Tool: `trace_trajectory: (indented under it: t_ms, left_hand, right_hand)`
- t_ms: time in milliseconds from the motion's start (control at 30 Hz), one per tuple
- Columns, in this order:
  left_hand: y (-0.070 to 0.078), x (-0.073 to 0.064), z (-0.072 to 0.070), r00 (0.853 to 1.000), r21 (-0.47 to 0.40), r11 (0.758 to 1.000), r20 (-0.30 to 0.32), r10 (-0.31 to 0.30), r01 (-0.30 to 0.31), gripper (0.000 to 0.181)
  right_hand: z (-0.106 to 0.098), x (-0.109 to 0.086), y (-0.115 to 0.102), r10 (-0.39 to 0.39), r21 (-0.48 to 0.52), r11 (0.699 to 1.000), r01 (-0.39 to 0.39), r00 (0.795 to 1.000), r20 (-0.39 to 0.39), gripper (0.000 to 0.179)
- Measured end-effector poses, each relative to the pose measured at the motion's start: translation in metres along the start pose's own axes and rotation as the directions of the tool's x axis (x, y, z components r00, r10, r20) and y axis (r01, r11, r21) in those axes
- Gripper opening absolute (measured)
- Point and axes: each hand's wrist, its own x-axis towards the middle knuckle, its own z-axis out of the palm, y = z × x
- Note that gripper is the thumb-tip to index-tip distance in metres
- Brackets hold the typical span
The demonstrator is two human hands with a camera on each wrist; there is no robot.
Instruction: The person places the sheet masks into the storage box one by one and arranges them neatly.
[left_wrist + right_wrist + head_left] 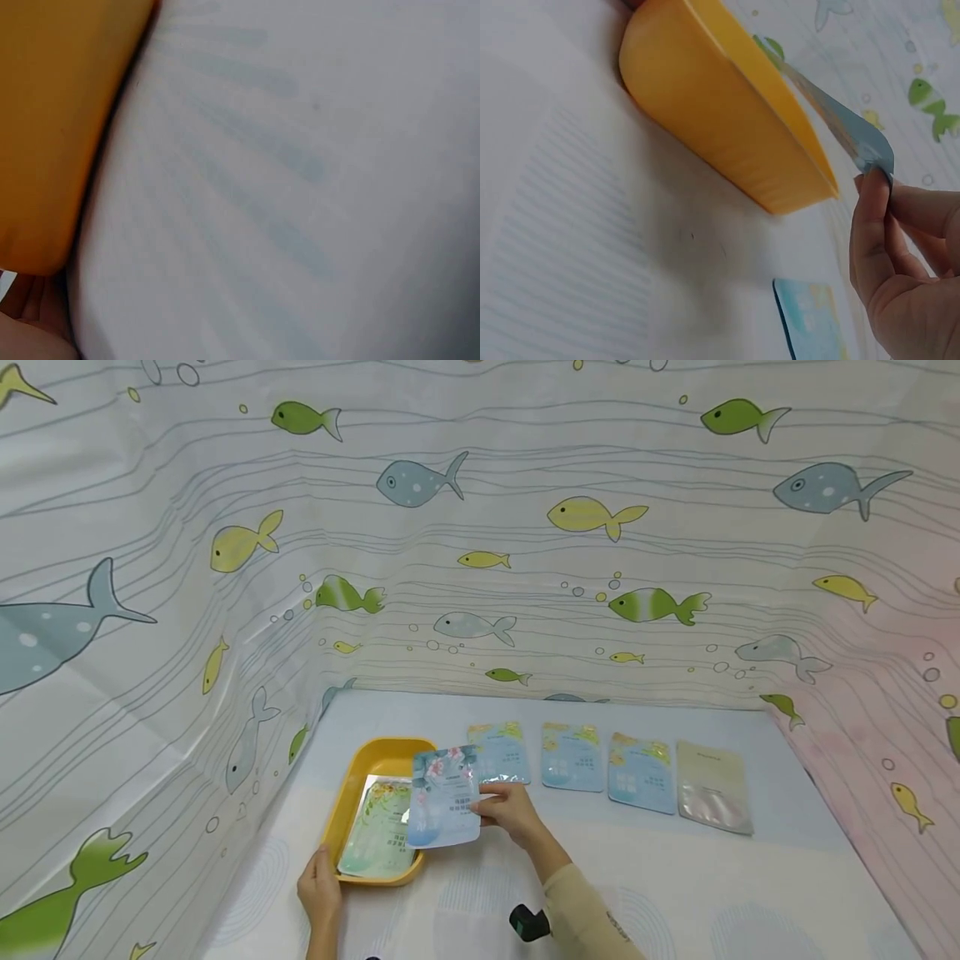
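In the head view my right hand (513,814) pinches the right edge of a blue face mask sachet (444,802) with pink flowers. This sachet is held over the right side of a yellow tray (337,817). The right wrist view shows thumb and fingers closed on the sachet's corner (866,139), just above the tray's rim. A green floral sachet (378,827) lies inside the tray, partly hidden by the blue one. My left hand (321,887) grips the tray's near left corner, thumb at the rim; its fingers are mostly hidden in the left wrist view.
Right of the tray lies a row: a blue sachet (501,752) partly behind the held one, two more blue sachets (572,758) (641,774), and a beige-silver sachet (714,789). A small black object (529,923) is by my right sleeve. Fish-printed cloth walls surround the table.
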Motion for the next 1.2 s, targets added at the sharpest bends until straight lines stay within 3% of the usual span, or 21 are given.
trace_trajectory:
  t_ms: [300,600,767,833,1000,1200]
  left_hand:
    - [0.002,0.001,-0.001,0.999,0.04,0.998,0.011,-0.045,0.044,0.045]
    - [0.001,0.0,0.0,0.999,-0.014,0.999,0.016,-0.049,0.049,0.044]
    - [0.002,0.001,0.0,0.998,0.017,0.998,0.025,-0.06,0.059,0.046]
    - [0.002,0.001,0.0,0.997,0.017,0.998,0.039,-0.067,0.067,0.047]
    - [0.002,0.002,0.0,0.995,0.025,0.996,0.048,-0.082,0.081,0.047]
    - [0.002,0.001,-0.001,0.997,0.049,0.997,0.032,-0.066,0.065,0.046]
  right_hand:
    - [0.031,0.012,0.003,-0.002,-0.029,1.0,0.001,1.0,-0.028,0.035]
    - [0.059,0.019,0.011,-0.011,-0.04,0.999,0.008,0.998,-0.055,0.033]
    - [0.069,0.022,0.017,-0.089,-0.014,0.996,0.089,0.994,-0.061,0.031]
    - [0.072,0.022,0.018,-0.098,-0.022,0.995,0.097,0.992,-0.08,0.031]
    - [0.083,0.022,0.018,-0.028,-0.024,0.999,0.024,0.986,-0.164,0.033]
    - [0.091,0.02,0.017,-0.07,-0.074,0.996,0.055,0.975,-0.211,0.029]
